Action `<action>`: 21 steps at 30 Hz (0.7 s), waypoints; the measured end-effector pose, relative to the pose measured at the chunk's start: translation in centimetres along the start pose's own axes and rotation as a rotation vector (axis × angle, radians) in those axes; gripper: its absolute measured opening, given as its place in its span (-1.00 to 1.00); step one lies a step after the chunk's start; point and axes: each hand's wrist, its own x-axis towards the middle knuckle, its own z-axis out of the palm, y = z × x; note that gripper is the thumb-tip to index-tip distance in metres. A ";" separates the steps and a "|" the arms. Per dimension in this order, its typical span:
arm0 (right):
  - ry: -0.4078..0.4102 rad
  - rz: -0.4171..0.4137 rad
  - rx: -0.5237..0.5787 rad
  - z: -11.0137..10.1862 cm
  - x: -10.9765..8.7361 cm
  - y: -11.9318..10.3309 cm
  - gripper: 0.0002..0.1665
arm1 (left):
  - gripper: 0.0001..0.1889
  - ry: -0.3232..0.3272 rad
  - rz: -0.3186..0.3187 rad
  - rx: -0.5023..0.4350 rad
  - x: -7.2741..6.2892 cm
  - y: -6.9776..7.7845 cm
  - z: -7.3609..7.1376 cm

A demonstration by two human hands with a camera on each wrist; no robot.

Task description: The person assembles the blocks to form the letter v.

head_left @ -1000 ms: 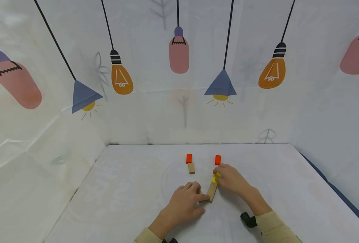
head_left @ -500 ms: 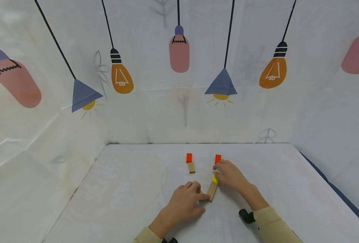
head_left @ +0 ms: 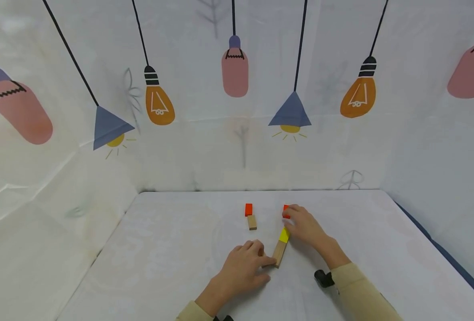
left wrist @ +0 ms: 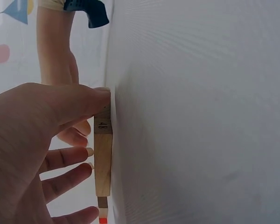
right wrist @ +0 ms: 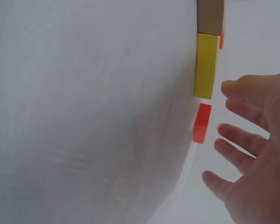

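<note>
A plain wooden block (head_left: 279, 253) lies slanted on the white table, with a yellow block (head_left: 284, 235) end to end at its far side. My left hand (head_left: 243, 267) holds a second wooden block (left wrist: 102, 163) between thumb and fingers, its thumb at the end of the slanted one. That second block is mostly hidden by the hand in the head view. Beyond the yellow block, a red block (right wrist: 202, 123) stands apart by a small gap. My right hand (head_left: 307, 227) reaches over it with fingers spread, partly covering it from above; the right wrist view shows the fingers beside it.
Farther back on the left, another red block (head_left: 248, 209) touches a short wooden block (head_left: 252, 222). A pale wall sheet (head_left: 205, 151) printed with lamps rises behind the table (head_left: 173, 249).
My right hand has left the yellow block and moved away from me to the far red block, exposing the yellow one. The left hand stays in place.
</note>
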 end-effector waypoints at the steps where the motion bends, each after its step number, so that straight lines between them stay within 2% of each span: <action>1: 0.001 -0.005 0.001 0.1 0.1 0.1 -0.63 | -0.59 -0.007 -0.001 0.000 0.0 0.0 0.0; 9: 0.033 -0.023 -0.016 0.4 0.8 0.6 -0.60 | -0.57 -0.028 -0.004 -0.011 0.0 0.0 0.0; 15: -0.014 0.026 0.007 0.3 1.4 0.7 -0.56 | -0.58 -0.012 -0.007 -0.006 0.0 0.1 -0.1; 21: -0.042 0.062 -0.015 0.4 1.9 1.0 -0.57 | -0.58 -0.017 -0.010 -0.017 0.0 0.0 -0.2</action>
